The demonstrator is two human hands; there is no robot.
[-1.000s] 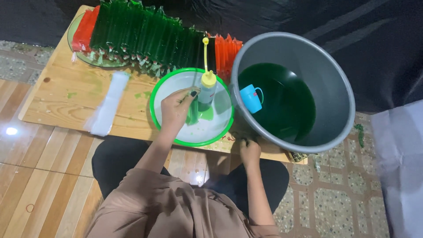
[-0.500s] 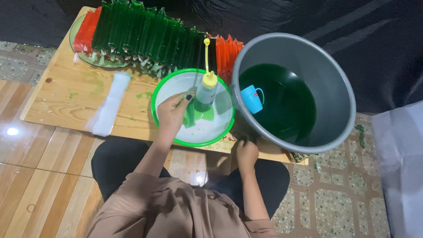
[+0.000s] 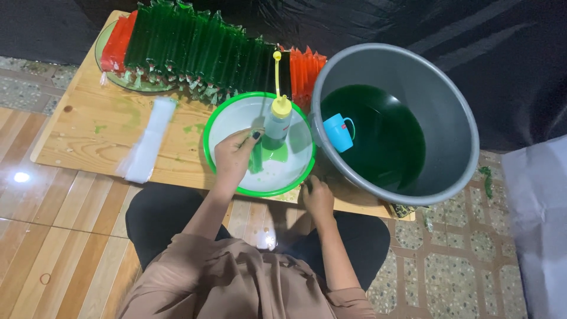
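Observation:
My left hand (image 3: 235, 156) reaches into a white bowl with a green rim (image 3: 229, 118) and pinches a narrow plastic sleeve of green liquid (image 3: 256, 162) against the bowl's bottom. Just right of the hand, a clear squeeze bottle with a yellow nozzle (image 3: 276, 121) stands upright in the bowl. A small green puddle lies under it. My right hand (image 3: 318, 198) rests with curled fingers on the wooden table's front edge, between the bowl and a grey basin (image 3: 440, 106); I see nothing in it.
The grey basin holds dark green liquid with a blue cup (image 3: 338, 131) floating at its left side. Filled green sleeves (image 3: 189, 47) stand in a row at the back, with orange ones (image 3: 304, 71) and red ones (image 3: 115, 44). Empty clear sleeves (image 3: 147, 142) lie on the table (image 3: 82, 118).
My right hand has slid a little to the left along the table edge. My left hand shifted slightly inside the bowl. The bottle has not moved.

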